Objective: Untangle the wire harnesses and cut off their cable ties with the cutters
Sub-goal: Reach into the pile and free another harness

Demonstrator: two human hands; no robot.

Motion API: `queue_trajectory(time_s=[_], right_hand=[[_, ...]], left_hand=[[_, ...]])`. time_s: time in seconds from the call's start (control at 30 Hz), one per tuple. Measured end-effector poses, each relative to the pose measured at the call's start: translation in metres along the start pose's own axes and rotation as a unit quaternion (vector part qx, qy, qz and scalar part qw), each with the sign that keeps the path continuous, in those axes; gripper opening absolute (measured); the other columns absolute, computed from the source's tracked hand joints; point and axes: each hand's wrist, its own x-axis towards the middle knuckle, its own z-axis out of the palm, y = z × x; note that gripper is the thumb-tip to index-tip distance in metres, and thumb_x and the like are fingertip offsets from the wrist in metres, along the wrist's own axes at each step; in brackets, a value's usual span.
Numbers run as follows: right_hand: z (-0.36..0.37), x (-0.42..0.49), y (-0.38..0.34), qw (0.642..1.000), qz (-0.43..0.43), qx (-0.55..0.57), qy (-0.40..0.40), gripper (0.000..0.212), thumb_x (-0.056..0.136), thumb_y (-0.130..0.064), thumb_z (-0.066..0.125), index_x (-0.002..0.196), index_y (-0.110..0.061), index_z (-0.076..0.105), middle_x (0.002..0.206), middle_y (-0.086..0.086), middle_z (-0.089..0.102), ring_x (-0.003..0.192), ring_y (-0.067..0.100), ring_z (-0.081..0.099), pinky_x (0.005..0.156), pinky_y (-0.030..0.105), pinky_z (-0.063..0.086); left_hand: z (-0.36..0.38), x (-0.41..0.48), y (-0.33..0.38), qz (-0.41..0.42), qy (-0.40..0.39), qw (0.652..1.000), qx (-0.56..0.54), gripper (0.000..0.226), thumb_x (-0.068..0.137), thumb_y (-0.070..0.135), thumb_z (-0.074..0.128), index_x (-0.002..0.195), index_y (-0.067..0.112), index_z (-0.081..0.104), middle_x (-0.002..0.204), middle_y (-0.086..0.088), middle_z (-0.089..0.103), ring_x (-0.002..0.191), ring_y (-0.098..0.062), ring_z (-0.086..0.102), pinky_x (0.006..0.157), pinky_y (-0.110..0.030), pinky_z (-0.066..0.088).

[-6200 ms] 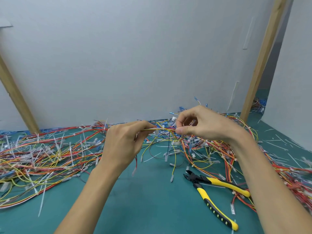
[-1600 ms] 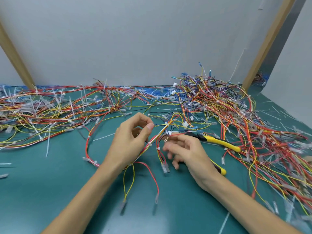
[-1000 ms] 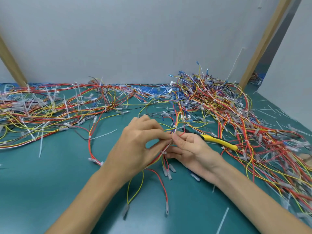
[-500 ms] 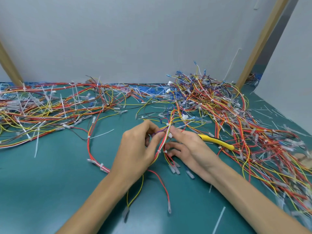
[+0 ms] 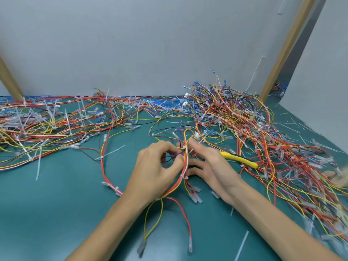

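Green matting is covering the surface (image 5: 56, 213), with a grey wall (image 5: 150, 44) standing behind. Near its middle the left hand (image 5: 156, 170) is pinching a red-and-yellow harness (image 5: 186, 161) between thumb and forefinger. The right hand (image 5: 209, 166) is touching the same bundle from the other side, though I cannot tell whether it is pinching. Yellow-handled cutters (image 5: 239, 160) are lying just beside that hand. One tangled pile (image 5: 47, 125) is sprawling along the left edge, another pile (image 5: 244, 125) toward the far right corner.

Scene is being lit evenly, brightly.
Soft shadows are being cast on the mat (image 5: 56, 213); right-edge wires (image 5: 323, 219) are being smeared.
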Motion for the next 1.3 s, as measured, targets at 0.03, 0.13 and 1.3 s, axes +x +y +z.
queue_trajectory(time_s=[0.03,0.13,1.3], right_hand=[[0.001,0.001,0.000,1.000,-0.003,-0.017,0.003,0.050,0.088,-0.044,0.064,0.112,0.000,0.067,0.099,0.011,0.071,0.083,0.021,0.065,0.069,0.030,0.054],[0.003,0.001,0.004,1.000,-0.013,-0.022,0.003,0.029,0.086,-0.037,0.067,0.091,-0.009,0.073,0.081,0.007,0.072,0.073,0.014,0.069,0.061,0.022,0.055],[0.002,0.002,0.005,0.998,-0.038,0.058,0.011,0.044,0.080,-0.016,0.070,0.119,-0.016,0.050,0.099,0.020,0.064,0.088,0.031,0.064,0.083,0.035,0.051]], left_hand=[[0.000,0.000,0.003,0.020,-0.009,1.000,0.015,0.015,0.081,0.039,0.058,0.077,0.025,0.063,0.073,0.013,0.059,0.072,-0.009,0.050,0.074,-0.033,0.045],[0.004,-0.003,0.009,0.053,-0.032,0.997,0.051,0.015,0.079,0.031,0.057,0.071,0.021,0.050,0.071,0.008,0.052,0.074,-0.014,0.050,0.075,-0.045,0.047],[0.004,-0.001,0.003,-0.084,0.045,0.987,-0.133,0.010,0.088,0.021,0.065,0.078,0.018,0.067,0.069,0.008,0.070,0.060,-0.015,0.068,0.064,-0.033,0.058]])
